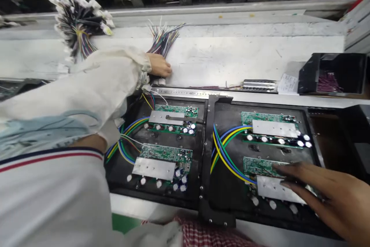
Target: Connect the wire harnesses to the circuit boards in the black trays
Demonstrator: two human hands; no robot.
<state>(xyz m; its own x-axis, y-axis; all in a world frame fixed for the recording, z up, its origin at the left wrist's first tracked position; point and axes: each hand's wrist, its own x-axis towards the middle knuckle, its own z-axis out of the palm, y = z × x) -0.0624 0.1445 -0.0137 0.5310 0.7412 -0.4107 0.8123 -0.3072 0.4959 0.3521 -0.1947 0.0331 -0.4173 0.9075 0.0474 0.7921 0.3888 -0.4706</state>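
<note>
My left hand (160, 66), in a loose white sleeve cover, is closed around a bundle of thin coloured wires (164, 39) at the back of the bench. The wires' pale ends fan out above my fist, and white connectors show below it. At the lower right, my right hand (326, 189) is open with its fingers stretched out. It lies over the near circuit board (257, 166) in the right-hand tray section, hiding part of its silver heat sink (277, 189). Whether the fingertips touch the board, I cannot tell.
A black tray (204, 154) carries more green boards with blue, yellow and green leads. A steel ruler (185, 93) runs along its back edge. Behind are a larger cable bundle (82, 27) and a black bin (309, 73) with purple wires (329, 82).
</note>
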